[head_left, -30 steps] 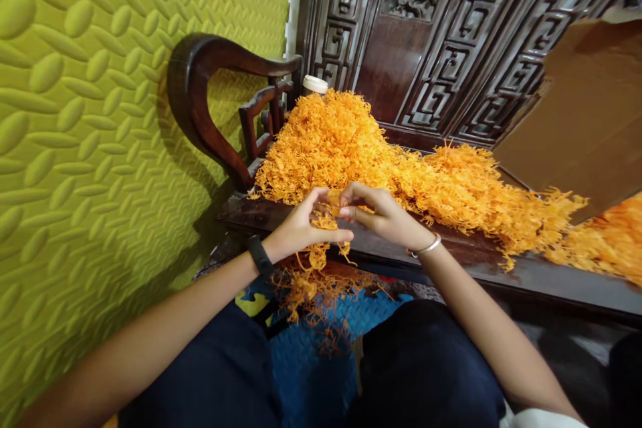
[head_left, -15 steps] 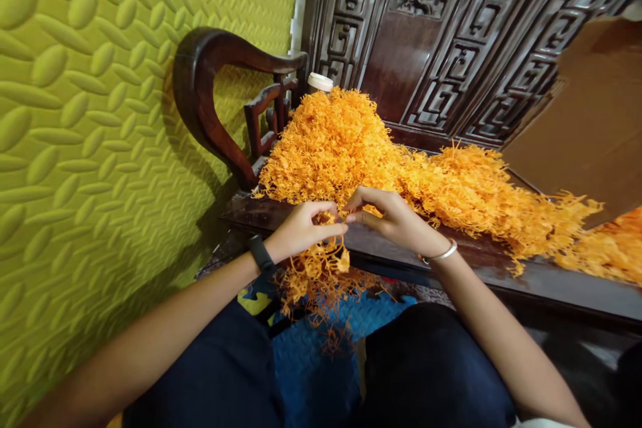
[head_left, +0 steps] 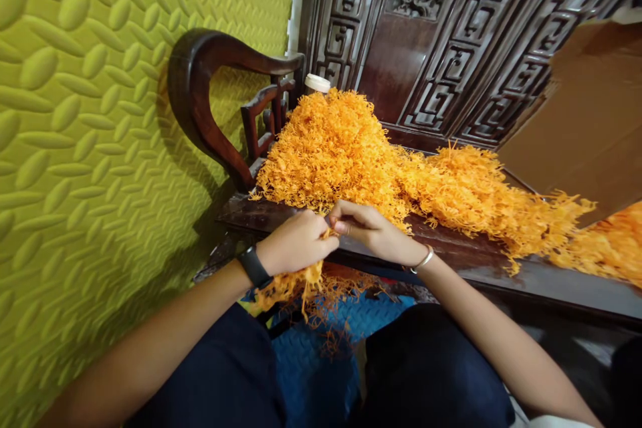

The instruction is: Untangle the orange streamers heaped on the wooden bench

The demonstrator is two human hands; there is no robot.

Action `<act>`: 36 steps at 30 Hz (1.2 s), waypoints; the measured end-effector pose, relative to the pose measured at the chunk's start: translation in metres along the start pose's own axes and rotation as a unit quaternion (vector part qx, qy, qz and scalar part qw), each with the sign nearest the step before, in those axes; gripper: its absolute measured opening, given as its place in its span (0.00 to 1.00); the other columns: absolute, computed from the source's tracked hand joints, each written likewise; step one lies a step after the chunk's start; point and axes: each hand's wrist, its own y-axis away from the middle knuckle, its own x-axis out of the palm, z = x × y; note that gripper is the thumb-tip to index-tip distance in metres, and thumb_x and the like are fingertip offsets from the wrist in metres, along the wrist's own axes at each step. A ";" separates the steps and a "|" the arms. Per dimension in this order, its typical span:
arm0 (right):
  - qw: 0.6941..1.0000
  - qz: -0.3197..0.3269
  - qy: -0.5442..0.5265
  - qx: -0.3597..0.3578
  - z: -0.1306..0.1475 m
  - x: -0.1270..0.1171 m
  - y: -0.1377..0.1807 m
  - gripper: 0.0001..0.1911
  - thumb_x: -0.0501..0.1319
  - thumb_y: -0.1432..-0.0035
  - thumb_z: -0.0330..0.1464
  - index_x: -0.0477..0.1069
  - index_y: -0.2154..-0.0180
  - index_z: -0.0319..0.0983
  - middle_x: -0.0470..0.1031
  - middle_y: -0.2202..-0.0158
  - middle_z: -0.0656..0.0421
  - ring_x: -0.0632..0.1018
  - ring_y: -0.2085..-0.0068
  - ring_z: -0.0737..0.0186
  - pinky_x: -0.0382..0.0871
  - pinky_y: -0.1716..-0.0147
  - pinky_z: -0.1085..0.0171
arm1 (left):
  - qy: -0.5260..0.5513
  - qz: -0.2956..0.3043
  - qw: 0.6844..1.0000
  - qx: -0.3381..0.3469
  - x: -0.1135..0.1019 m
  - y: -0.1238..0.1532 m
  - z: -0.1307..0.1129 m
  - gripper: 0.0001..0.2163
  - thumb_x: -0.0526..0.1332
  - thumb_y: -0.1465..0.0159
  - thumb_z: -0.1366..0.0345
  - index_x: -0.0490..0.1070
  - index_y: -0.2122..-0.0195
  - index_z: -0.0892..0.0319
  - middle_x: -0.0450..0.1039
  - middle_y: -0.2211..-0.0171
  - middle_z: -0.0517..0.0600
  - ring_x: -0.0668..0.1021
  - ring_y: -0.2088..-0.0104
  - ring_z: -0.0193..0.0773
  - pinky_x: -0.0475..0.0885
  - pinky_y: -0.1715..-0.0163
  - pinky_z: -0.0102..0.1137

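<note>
My left hand [head_left: 295, 241], with a black band at the wrist, is closed on a bunch of orange stringy pieces [head_left: 291, 286] that hangs below it. These look like soft plastic flower parts, though I cannot tell for sure. My right hand [head_left: 368, 231] is pinched against the left one, and a bit of orange strand shows between the fingertips. What exactly the right fingers grip is mostly hidden. Just beyond both hands, a big heap of the same orange pieces [head_left: 331, 154] lies on the dark wooden bench [head_left: 238, 210].
At the left, a curved wooden armrest [head_left: 195, 93] stands by a yellow padded wall [head_left: 90, 147]. A white-lidded container [head_left: 317, 83] sits behind the heap. Brown cardboard [head_left: 582, 120] leans at the right. Below, orange bits lie over a blue mat [head_left: 311, 368].
My left hand has turned over and closed round the bunch, its back now upward. The bunch has swung left, and both hands have shifted slightly left and nearer to me.
</note>
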 end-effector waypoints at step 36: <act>0.855 -0.401 0.326 -0.038 -0.059 -0.050 -0.005 0.18 0.58 0.43 0.41 0.66 0.51 0.42 0.65 0.47 0.50 0.63 0.43 0.50 0.55 0.45 0.45 | 0.375 -0.047 0.925 -0.024 0.005 -0.014 0.014 0.12 0.61 0.43 0.64 0.69 0.58 0.59 0.70 0.60 0.49 0.73 0.62 0.35 0.66 0.58 0.34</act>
